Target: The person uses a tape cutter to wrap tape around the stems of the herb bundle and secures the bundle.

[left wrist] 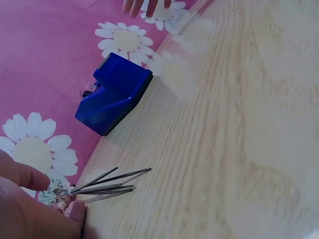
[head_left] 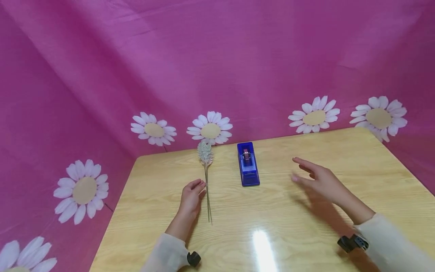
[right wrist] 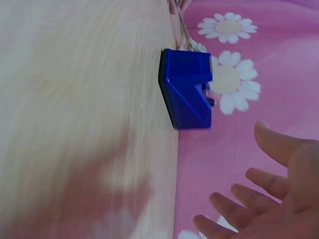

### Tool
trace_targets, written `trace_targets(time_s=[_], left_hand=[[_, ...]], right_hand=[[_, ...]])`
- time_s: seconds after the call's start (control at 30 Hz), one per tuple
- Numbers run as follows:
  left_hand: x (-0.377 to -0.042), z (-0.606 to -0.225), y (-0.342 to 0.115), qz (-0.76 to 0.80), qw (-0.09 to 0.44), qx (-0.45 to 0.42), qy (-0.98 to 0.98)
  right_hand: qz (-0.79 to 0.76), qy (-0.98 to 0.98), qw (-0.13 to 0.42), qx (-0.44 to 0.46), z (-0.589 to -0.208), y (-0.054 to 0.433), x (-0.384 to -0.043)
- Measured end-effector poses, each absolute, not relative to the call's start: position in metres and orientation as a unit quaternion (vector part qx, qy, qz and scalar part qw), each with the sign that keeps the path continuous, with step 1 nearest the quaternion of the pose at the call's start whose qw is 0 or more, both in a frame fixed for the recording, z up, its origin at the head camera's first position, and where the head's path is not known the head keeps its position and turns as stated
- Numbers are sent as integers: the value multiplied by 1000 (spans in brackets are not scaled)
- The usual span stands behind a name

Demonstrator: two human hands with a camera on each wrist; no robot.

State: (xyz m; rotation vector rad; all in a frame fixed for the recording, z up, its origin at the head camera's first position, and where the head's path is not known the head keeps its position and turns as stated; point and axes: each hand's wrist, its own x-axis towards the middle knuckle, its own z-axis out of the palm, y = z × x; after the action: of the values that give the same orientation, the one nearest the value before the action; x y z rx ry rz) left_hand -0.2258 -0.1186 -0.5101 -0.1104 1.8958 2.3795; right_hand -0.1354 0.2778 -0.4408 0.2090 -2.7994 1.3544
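A small bundle of dried flowers [head_left: 205,153] with thin stems lies on the wooden table, its pale head towards the pink cloth. My left hand [head_left: 192,196] is at the stems, fingertips touching or just beside them; in the left wrist view, thumb and fingers stand apart with the flower head [left wrist: 52,193] visible between them. To the right of the bundle stands a blue tape dispenser [head_left: 249,170] with a small roll in it. Over the table's right side hovers my right hand [head_left: 321,183], fingers loosely spread and holding nothing; the right wrist view shows its palm.
Behind and to the left of the wooden table [head_left: 272,204] hangs a pink cloth [head_left: 238,64] printed with large white daisies. A bright light reflection lies on the tabletop near its front. Each wrist wears a black strap device.
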Motion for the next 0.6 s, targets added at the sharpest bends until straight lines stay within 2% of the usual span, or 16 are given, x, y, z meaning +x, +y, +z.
trace_targets(time_s=[0.2, 0.33, 0.5, 0.6], left_hand=[[-222, -498, -126, 754, 59, -83, 649], [-221, -496, -127, 750, 67, -83, 653], [-221, -488, -127, 668, 107, -19, 736], [-221, -480, -127, 543, 103, 58, 832]], right_hand=[[417, -908, 13, 50, -440, 296, -110], [400, -915, 18, 48, -443, 300, -103], [370, -926, 40, 61, -446, 299, -105], [357, -930, 53, 70, -448, 297, -110]])
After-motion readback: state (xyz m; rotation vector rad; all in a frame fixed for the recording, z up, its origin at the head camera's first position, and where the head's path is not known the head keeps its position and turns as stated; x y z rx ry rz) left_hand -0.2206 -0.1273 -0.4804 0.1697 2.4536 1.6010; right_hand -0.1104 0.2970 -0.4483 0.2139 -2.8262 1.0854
